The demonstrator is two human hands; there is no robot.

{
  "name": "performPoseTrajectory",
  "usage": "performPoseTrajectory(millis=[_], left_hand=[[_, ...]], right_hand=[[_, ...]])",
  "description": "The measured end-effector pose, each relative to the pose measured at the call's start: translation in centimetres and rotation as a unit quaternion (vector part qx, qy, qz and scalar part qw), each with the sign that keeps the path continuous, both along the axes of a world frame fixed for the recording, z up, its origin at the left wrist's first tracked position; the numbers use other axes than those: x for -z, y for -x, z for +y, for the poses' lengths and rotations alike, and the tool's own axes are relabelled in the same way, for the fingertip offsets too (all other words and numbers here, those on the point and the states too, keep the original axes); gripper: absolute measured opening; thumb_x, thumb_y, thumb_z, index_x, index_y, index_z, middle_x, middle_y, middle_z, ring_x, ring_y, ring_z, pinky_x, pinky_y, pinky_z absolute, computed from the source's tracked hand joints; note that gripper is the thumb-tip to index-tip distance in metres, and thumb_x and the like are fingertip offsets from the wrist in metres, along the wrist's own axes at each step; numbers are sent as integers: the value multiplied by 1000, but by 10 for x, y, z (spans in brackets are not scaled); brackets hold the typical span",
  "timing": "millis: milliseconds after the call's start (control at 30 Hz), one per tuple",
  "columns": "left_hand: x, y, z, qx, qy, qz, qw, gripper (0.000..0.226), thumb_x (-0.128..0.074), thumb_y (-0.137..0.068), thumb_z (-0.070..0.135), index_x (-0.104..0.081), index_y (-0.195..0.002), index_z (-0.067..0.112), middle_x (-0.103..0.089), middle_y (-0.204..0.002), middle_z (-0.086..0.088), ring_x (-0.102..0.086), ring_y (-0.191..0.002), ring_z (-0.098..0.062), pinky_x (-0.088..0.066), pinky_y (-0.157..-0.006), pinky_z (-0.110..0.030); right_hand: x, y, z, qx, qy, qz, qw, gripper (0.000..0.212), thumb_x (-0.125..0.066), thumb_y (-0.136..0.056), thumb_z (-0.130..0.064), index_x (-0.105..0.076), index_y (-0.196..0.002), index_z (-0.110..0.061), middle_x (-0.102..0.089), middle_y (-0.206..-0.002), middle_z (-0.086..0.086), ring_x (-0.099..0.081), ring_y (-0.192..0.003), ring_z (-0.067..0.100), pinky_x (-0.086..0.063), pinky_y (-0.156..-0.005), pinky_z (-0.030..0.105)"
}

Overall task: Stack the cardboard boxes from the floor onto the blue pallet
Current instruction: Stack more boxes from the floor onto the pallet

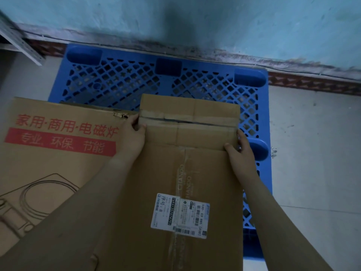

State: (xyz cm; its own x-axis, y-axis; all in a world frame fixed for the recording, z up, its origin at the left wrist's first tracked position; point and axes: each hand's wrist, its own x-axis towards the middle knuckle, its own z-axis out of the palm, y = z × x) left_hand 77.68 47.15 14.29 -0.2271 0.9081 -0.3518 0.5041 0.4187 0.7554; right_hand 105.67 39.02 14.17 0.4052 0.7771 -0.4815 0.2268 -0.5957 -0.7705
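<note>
Left hand (134,133) and right hand (241,147) clasp small box (189,122) over blue pallet (117,83); next, lower it squarely.

Two bare forearms, no sleeves, entering from lower frame; left hand (134,133), right hand (241,148), no rings or gloves.

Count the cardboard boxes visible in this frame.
3: a small plain brown cardboard box held between both hands, a taped brown box with a white shipping label under it, and a red-printed brown box at left. Others may be hidden.
</note>
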Motion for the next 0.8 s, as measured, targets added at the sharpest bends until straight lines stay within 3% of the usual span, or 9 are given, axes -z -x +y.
performPoseTrajectory(millis=[100,167,267,467,533,667,733,800], left_hand=[[1,5,-6,-13,5,6,1000,42,-50,-99,33,-49,-139,21,-50,-141,1,-48,-125,-16,-36,-97,-27],[2,8,-8,-9,-14,19,1000,41,-51,-98,30,-54,-137,17,-53,-139,-2,-49,-127,-20,-38,-107,-35],[1,11,-11,-11,-19,9,1000,40,-51,-98,31,-55,-135,17,-54,-138,-3,-49,-127,-20,-39,-108,-43],[0,10,-21,-12,-26,-4,1000,42,-50,-98,35,-54,-137,19,-53,-140,-1,-47,-130,-18,-36,-110,-43],[-3,10,-21,-13,-22,-6,1000,42,-50,-98,36,-54,-137,19,-52,-141,-1,-46,-131,-18,-36,-110,-43],[-11,7,-23,-26,-43,-10,999,37,-49,-98,29,-57,-133,17,-53,-136,1,-50,-123,-13,-39,-105,-30],[-17,4,-25,-38,-54,-7,998,33,-47,-99,28,-58,-129,20,-53,-132,2,-49,-115,-7,-37,-92,-18],[-24,2,-26,-54,-56,-11,997,30,-45,-99,29,-60,-126,24,-53,-131,2,-49,-114,-8,-36,-93,-18]], right_hand=[[1,2,-3,-9,1,1,1000,65,-54,-99,-30,-23,-155,-38,-37,-157,-3,-40,-139,20,-38,-109,41],[1,5,-4,-5,-6,-1,1000,62,-52,-99,-31,-24,-154,-39,-38,-155,-2,-41,-137,19,-38,-105,38],[1,7,-3,6,-12,-7,1000,57,-49,-100,-35,-27,-153,-39,-39,-155,-2,-39,-138,19,-36,-108,40],[-3,8,-5,13,-29,-16,999,53,-46,-101,-39,-31,-152,-36,-43,-152,-2,-42,-125,9,-36,-102,32],[-4,9,-7,15,-30,-21,999,53,-46,-101,-39,-32,-152,-35,-44,-152,-2,-44,-129,12,-35,-103,33],[-12,13,-10,20,-39,-25,999,54,-44,-102,-39,-30,-153,-33,-43,-153,-3,-43,-136,16,-33,-102,30],[-20,16,-13,34,-58,-24,997,53,-44,-102,-39,-29,-153,-33,-40,-155,-7,-39,-140,14,-32,-109,32],[-29,18,-14,50,-81,-34,995,52,-44,-103,-39,-30,-152,-34,-36,-157,-10,-35,-142,10,-30,-117,38]])
